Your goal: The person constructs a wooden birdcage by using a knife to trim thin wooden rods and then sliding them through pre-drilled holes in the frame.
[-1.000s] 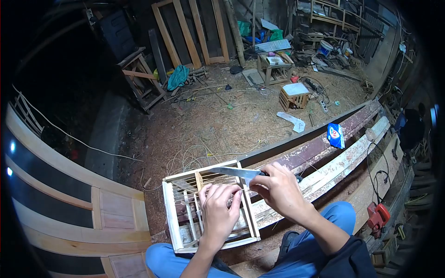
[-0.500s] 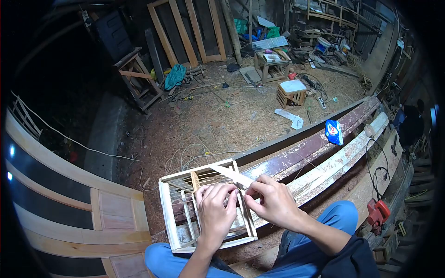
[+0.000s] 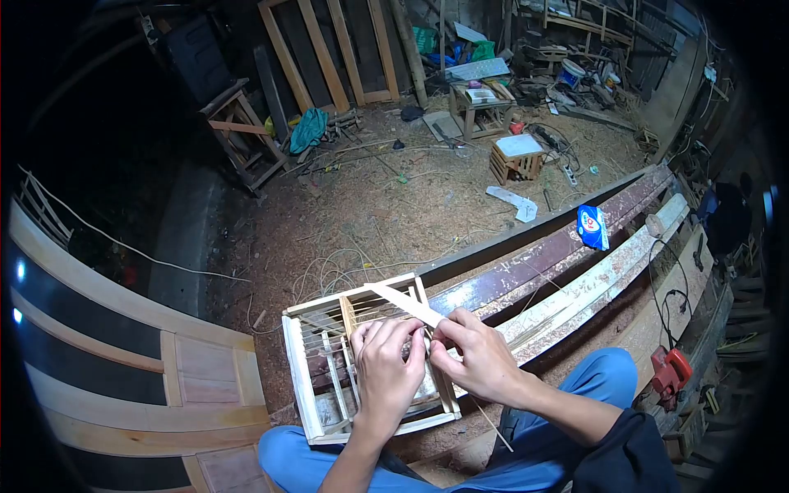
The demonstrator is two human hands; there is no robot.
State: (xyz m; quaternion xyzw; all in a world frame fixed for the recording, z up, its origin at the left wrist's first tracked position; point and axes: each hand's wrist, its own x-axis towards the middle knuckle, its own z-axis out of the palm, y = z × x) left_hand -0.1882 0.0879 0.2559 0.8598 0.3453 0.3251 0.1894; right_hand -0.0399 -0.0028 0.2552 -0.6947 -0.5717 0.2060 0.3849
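Right hand clamps a knife pointing to ten o'clock, close beside the curled left hand, whose hold is unclear, over a wooden frame.

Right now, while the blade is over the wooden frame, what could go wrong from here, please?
The blade in the right-hand grip is very near the left-hand grip, so a slip might cut those fingers. Its far end also lies over the wooden frame, so a stray stroke could perhaps nick the wood.
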